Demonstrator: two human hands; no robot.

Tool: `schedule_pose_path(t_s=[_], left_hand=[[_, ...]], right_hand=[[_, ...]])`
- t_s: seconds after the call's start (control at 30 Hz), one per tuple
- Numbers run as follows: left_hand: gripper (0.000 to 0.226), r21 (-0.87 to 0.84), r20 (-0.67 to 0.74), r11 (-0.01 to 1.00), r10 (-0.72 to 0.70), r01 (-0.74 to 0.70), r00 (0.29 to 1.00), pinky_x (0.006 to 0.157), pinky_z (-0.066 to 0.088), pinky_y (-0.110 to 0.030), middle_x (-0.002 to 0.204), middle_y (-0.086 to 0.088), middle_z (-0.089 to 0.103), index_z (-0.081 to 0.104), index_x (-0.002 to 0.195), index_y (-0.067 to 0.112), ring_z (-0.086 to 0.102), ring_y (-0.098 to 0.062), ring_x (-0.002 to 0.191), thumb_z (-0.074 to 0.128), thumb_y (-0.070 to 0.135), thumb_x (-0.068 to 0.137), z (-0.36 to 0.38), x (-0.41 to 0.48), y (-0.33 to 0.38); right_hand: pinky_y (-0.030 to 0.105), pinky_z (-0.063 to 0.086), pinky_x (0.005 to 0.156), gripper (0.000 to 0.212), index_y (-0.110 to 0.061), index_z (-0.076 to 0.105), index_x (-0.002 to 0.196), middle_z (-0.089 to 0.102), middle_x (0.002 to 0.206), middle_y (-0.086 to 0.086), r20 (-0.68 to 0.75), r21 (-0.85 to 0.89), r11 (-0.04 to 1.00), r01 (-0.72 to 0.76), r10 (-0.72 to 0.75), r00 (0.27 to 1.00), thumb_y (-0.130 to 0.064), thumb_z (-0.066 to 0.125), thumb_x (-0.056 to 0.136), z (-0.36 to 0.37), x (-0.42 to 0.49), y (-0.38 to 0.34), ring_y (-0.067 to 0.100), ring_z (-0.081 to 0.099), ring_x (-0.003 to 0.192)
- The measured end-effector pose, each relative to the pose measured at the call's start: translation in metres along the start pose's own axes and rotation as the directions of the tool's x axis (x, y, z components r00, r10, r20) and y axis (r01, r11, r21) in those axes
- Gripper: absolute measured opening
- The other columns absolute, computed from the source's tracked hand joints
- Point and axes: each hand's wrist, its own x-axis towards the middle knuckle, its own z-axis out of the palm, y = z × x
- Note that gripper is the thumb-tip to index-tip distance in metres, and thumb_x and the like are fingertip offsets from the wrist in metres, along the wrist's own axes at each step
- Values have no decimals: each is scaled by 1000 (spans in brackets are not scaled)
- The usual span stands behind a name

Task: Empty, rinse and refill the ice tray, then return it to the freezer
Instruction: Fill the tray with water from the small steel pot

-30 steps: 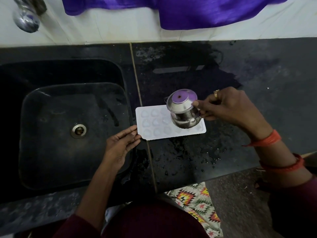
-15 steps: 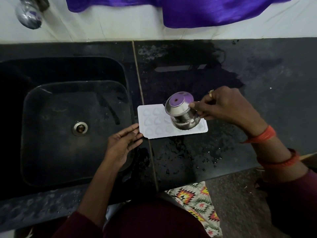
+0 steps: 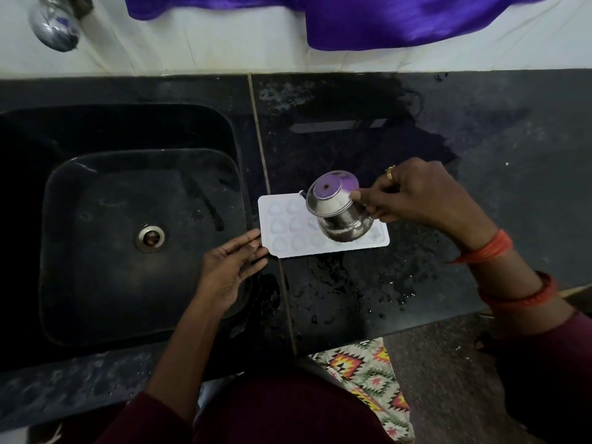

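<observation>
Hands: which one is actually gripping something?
The right hand, gripping the tilted steel pot above the ice tray; the left hand only rests straight fingers at the tray's left edge.

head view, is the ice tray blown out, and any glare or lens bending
Head view: the white ice tray is overexposed, its heart-shaped cups faint; head view: the steel pot carries a purple tint, likely the cloth reflected; head view: the wide lens bows the countertop edges, and the sink is dim.

White ice tray (image 3: pixel 282 233); black counter (image 3: pixel 480 129); purple cloth (image 3: pixel 384 20).
</observation>
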Motion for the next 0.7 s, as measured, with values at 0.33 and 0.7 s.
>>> schedule_pose_path(t_s=[0.33, 0.7], left_hand=[[22, -8, -1, 1000, 1, -1, 1000, 70, 62, -26, 100, -7, 79, 73, 112, 10, 75, -14, 87, 62, 1, 95, -1, 1, -1], [23, -8, -1, 1000, 1, -1, 1000, 70, 62, -25, 103, -8, 78, 73, 114, 9, 74, -14, 87, 63, 2, 95, 0, 0, -1]], right_hand=[[16, 57, 69, 36, -15, 78, 72, 75, 65, -7, 13, -26, 999, -29, 29, 1000, -46, 71, 88, 1, 1, -1, -1, 70, 57], [19, 59, 70, 35, -15, 78, 75, 76, 69, -6, 29, -43, 999, -33, 34, 999, -47, 70, 87, 0, 1, -2, 0, 71, 60]])
